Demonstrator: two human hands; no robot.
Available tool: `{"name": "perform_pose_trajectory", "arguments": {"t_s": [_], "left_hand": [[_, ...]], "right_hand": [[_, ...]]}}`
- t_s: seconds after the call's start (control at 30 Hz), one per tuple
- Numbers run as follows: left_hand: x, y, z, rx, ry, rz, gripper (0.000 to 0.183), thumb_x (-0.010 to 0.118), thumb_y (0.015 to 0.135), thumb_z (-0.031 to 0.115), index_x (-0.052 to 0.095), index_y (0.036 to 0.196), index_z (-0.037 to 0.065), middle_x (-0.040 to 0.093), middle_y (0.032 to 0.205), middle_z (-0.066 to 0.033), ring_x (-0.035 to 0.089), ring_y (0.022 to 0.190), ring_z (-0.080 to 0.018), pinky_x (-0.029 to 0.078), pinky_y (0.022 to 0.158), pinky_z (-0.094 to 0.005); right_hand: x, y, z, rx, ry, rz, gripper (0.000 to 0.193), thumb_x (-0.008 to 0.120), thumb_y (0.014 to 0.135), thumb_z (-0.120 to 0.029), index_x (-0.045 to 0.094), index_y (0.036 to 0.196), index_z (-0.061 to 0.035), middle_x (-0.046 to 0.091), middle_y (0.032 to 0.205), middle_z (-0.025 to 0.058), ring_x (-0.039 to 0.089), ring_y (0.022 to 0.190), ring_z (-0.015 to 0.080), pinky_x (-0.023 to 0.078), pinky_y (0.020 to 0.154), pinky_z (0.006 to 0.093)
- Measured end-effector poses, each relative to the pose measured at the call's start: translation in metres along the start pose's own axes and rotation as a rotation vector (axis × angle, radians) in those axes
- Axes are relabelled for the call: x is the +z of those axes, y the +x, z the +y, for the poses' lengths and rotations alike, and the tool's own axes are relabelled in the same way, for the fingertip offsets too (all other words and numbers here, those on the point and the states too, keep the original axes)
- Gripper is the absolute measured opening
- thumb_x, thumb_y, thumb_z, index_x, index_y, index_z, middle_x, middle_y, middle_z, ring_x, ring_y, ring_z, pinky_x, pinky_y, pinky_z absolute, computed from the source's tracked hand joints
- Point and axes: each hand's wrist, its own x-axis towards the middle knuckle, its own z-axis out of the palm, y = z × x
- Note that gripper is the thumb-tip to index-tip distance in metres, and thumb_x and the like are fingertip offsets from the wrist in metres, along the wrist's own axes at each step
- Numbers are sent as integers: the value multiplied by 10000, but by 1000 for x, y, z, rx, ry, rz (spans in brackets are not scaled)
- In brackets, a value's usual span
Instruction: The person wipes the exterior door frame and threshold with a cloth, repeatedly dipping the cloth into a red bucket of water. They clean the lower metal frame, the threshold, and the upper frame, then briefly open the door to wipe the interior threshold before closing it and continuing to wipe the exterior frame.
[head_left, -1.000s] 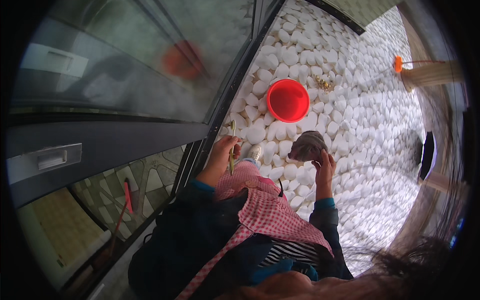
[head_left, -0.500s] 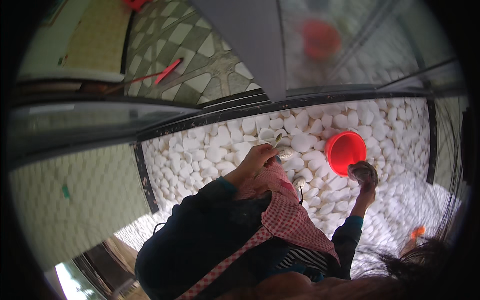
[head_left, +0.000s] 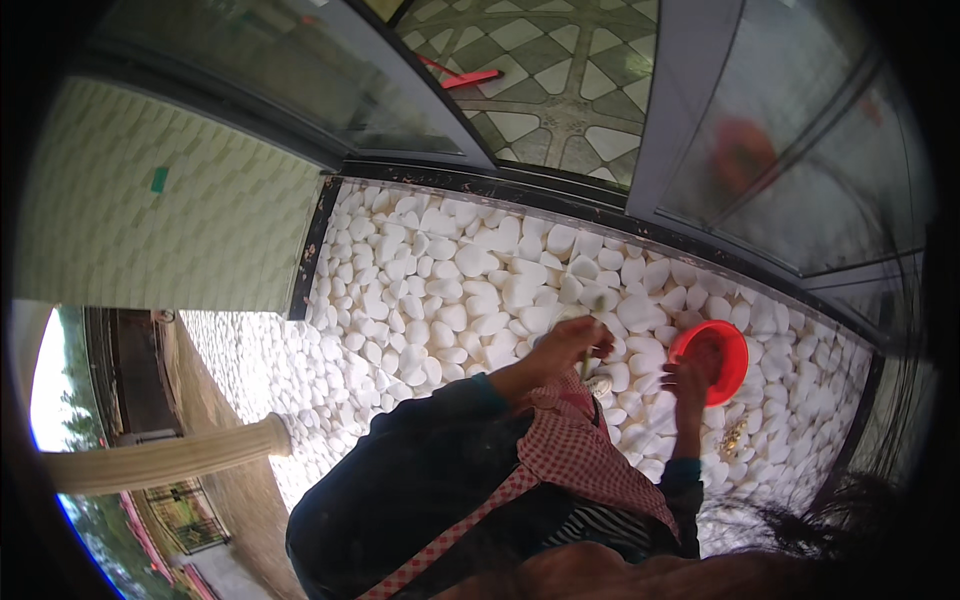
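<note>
My left hand is closed around a thin, pale green stick-like handle; its upper end blurs above my fingers, so I cannot make out its kind. My right hand is over the near left rim of a red bucket, its fingers apart. Inside the bucket, just beyond those fingers, lies a dark, blurred cloth. The bucket stands on a floor with a white pebble pattern. A red checked apron covers my front.
Grey-framed glass doors stand ahead, with a dark threshold along the floor. Beyond the gap, a red floor squeegee or broom lies on patterned tiles. A pale tiled wall and a cream column are at the left.
My right hand has moved from beside the bucket to its rim, and the cloth it held is now inside. My left hand keeps its thin handle. The view has turned.
</note>
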Motion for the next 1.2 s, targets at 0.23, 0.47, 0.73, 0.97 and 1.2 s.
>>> {"name": "perform_pose_trajectory", "arguments": {"t_s": [0.23,0.47,0.73,0.97,1.2], "left_hand": [[14,-36,-7,36,369,-298,257,575,927,194,581,1129,34,602,1043,-53,578,1025,-184,457,913,-334],[-85,-74,-26,-108,1316,-478,468,692,787,361,610,1142,66,627,1028,-149,604,952,-264,472,778,-358],[-159,-118,-74,-279,847,-651,260,605,828,258,671,970,50,658,901,-172,618,808,-266,471,727,-353],[-152,-138,-53,-220,717,-416,165,566,828,153,673,861,32,641,818,-161,601,678,-247,469,655,-342],[-139,-120,-11,-64,1137,-587,215,635,764,267,647,782,53,566,847,-173,564,768,-311,451,692,-390]], "right_hand": [[120,-55,-9,54,-355,-380,146,607,888,-120,640,923,18,645,848,22,567,700,76,475,607,243],[129,-102,52,96,-243,-183,157,564,897,-91,619,967,38,663,897,113,647,724,157,532,659,274],[209,-146,63,186,-188,-364,243,558,919,-145,611,1080,28,645,990,88,591,946,154,473,828,290],[242,-156,71,79,-218,-340,270,534,933,-170,586,1140,-4,631,1042,80,571,1004,171,442,899,313],[260,-145,68,-33,-843,-411,279,563,840,-100,614,1106,-36,646,1020,189,636,919,307,495,801,367]]}}
